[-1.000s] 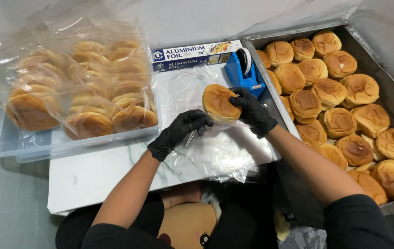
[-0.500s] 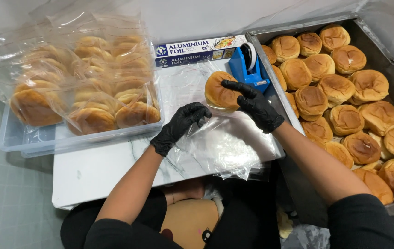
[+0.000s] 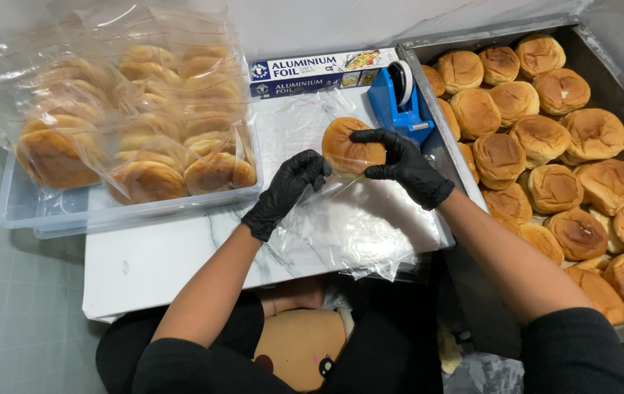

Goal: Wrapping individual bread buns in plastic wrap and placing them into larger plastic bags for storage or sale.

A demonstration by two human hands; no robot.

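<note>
Both my hands wear black gloves. My right hand (image 3: 399,164) grips a round golden bun (image 3: 346,146) over the white marbled board (image 3: 180,270). My left hand (image 3: 290,184) pinches the edge of a clear plastic bag (image 3: 359,219) just left of the bun. The bag hangs from the bun down onto a stack of clear bags on the board. Whether the bun sits inside the bag I cannot tell.
A dark metal tray (image 3: 618,80) on the right holds several loose buns. A clear plastic bin (image 3: 49,215) on the left holds several bagged buns. A blue tape dispenser (image 3: 399,102) and a long foil box (image 3: 319,71) lie beyond my hands.
The bun and both hands have stayed close together, shifting slightly. My right hand's fingers have wrapped further around the bun, and my left hand has taken the bag's edge closer to it.
</note>
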